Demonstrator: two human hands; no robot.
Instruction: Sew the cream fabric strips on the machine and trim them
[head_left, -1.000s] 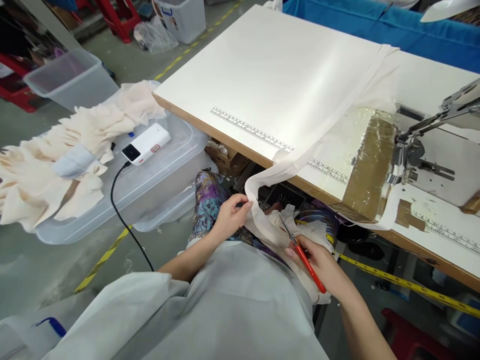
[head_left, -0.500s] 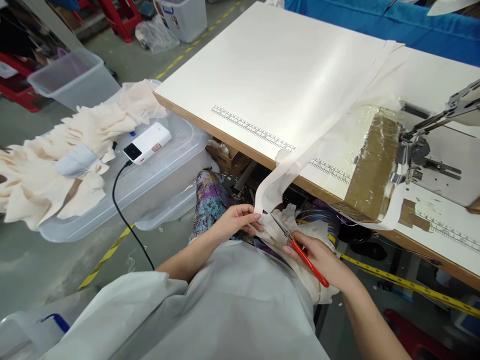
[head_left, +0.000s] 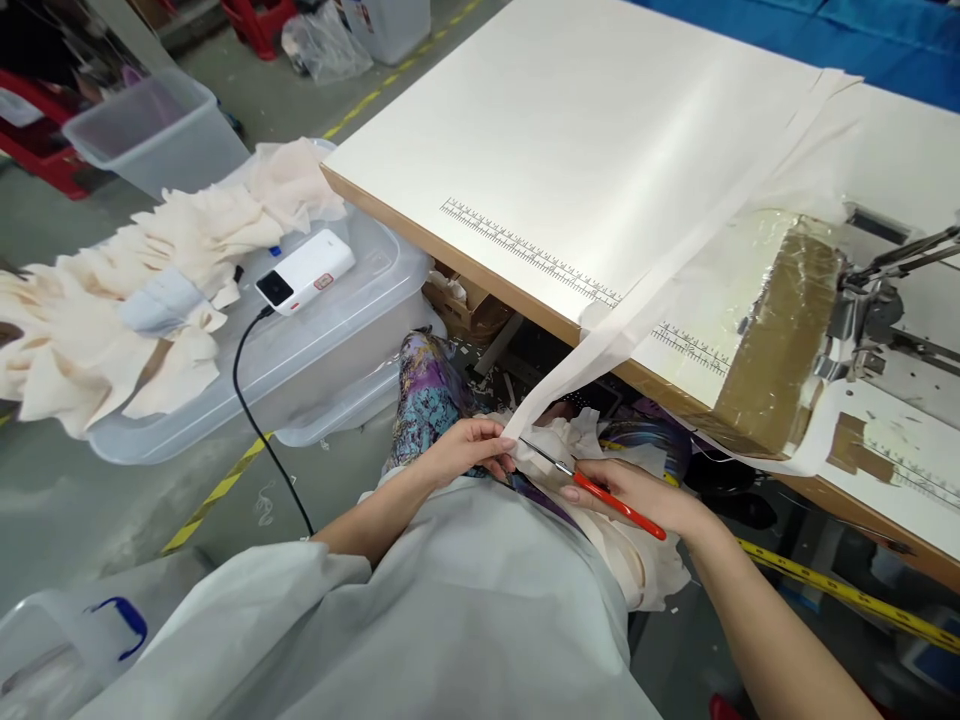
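Note:
Between thumb and fingers, my left hand (head_left: 472,447) pinches the near end of a long off-white fabric strip (head_left: 577,368). The strip runs up from my lap, over the table edge and across the tabletop. My right hand (head_left: 626,490) is closed around red-handled scissors (head_left: 616,506). Their metal blades point left, with the tips at the strip close to my left fingertips. Whether the blades are apart is hard to see. Below both hands, more off-white fabric pieces (head_left: 637,570) lie bunched on my lap.
A sewing machine (head_left: 862,310) stands on the white table (head_left: 525,130) at right, beside a brown taped block (head_left: 776,330). At left, a lidded plastic bin (head_left: 330,330) carries a heap of cream fabric (head_left: 187,260) and a white device (head_left: 307,272) with a black cable (head_left: 251,400).
The scissors have moved left and turned flatter, their tips now at the strip by my left fingers. The strip is pulled straighter. My view has shifted slightly.

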